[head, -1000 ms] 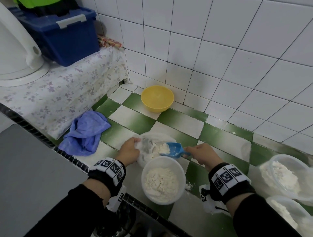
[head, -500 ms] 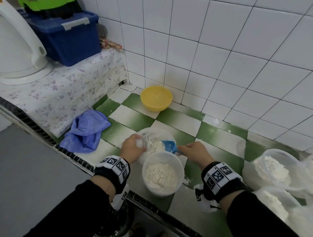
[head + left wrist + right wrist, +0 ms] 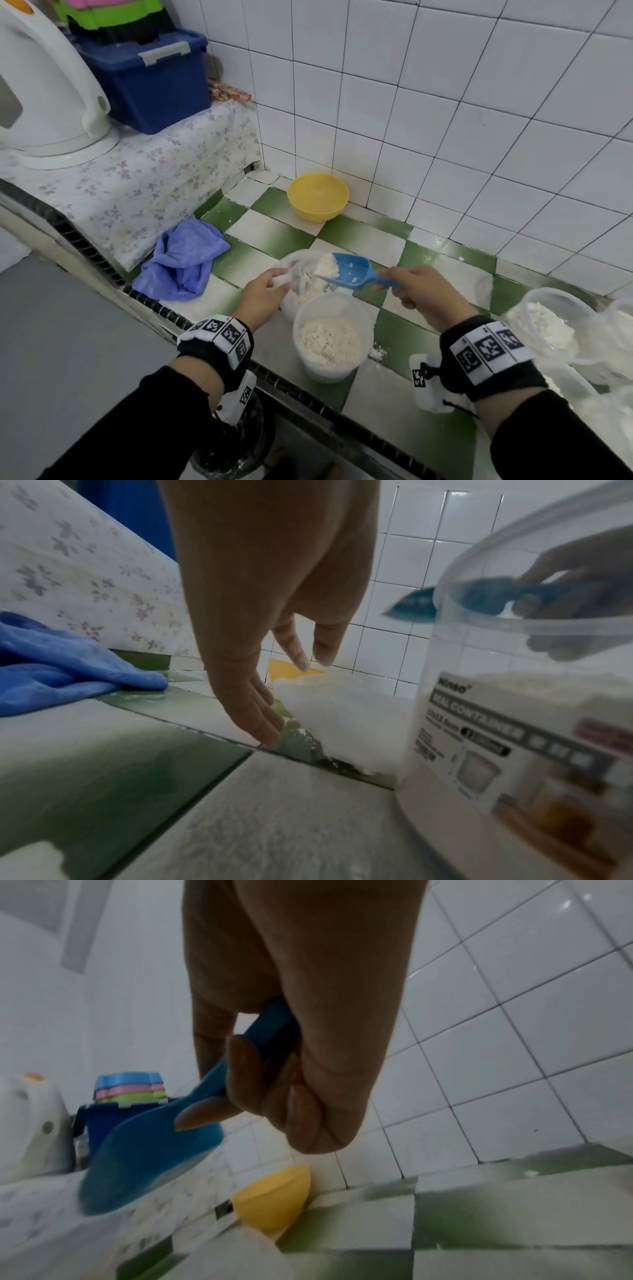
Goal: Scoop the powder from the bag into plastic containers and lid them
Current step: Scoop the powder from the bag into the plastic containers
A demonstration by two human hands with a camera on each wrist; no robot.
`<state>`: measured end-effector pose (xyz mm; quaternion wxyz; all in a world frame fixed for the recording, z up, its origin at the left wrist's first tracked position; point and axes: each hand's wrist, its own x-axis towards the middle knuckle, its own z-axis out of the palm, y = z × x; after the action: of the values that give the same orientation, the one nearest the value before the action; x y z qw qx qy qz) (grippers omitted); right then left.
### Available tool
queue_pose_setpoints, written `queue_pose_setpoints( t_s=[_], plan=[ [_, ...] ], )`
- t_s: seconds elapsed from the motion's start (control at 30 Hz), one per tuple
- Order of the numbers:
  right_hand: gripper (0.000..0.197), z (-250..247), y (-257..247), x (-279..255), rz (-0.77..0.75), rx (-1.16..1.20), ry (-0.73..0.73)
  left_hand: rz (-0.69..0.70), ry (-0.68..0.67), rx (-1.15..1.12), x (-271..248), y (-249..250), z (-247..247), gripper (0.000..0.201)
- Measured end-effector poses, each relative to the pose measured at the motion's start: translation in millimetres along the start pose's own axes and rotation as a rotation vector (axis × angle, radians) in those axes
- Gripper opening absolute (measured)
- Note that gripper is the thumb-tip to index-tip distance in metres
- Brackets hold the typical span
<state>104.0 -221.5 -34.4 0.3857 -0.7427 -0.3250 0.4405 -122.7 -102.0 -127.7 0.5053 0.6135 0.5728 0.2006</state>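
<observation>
A clear bag of white powder (image 3: 297, 278) lies open on the green and white tiled counter (image 3: 274, 236). My left hand (image 3: 282, 277) pinches the bag's near rim between thumb and forefinger, its other fingers hanging straight beside the bag (image 3: 342, 715). My right hand (image 3: 394, 284) grips the handle of a blue scoop (image 3: 356, 270). The scoop hangs level above the bag mouth with a heap of powder at its tip. In front of the bag stands a round clear container (image 3: 367, 320), lidless, about half full of powder. That labelled container (image 3: 514, 723) fills the right of the left wrist view.
A yellow bowl (image 3: 318, 196) sits against the tiled wall. A blue cloth (image 3: 185, 260) lies left of the bag. Lidless containers holding powder (image 3: 551, 325) crowd the right edge. A white kettle (image 3: 44, 96) and blue bin (image 3: 147, 78) stand on the raised ledge at left.
The scoop dug into the bag, then came up and now hangs loaded above it. My left hand has kept hold of the bag rim.
</observation>
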Motion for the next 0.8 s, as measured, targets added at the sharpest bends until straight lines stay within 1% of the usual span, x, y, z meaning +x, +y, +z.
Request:
queue_pose_setpoints(
  t_s=[0.13, 0.2, 0.27, 0.33, 0.4, 0.53, 0.63, 0.7, 0.8],
  plan=[
    [0.027, -19, -11, -19, -0.031, 0.044, -0.130, 0.003, -0.020, -0.010, -9, -4, -4, 0.028],
    [0.026, -27, -14, -31, -0.069, -0.034, -0.206, 0.000, -0.023, 0.008, -13, -7, -5, 0.026],
    [0.023, -31, -16, -43, -0.105, -0.199, -0.238, -0.007, -0.018, 0.016, -17, -11, -5, 0.024],
    [0.021, -29, -18, -53, -0.164, -0.434, -0.230, -0.016, -0.009, 0.034, -21, -14, -5, 0.025],
    [0.021, -23, -16, -60, -0.257, -0.672, -0.219, -0.019, -0.012, 0.057, -25, -15, -4, 0.026],
    [0.016, -10, -11, -68, -0.433, -0.885, -0.139, -0.036, -0.025, 0.109, -31, -17, -1, 0.028],
    [0.018, -5, -6, -69, -0.472, -0.969, -0.063, -0.039, -0.026, 0.113, -33, -17, 2, 0.029],
    [0.017, -7, -4, -69, -0.479, -0.977, -0.029, -0.036, -0.025, 0.129, -34, -15, 2, 0.028],
    [0.016, -12, -6, -70, -0.453, -0.856, -0.023, -0.038, -0.017, 0.133, -33, -14, 2, 0.030]
  ],
)
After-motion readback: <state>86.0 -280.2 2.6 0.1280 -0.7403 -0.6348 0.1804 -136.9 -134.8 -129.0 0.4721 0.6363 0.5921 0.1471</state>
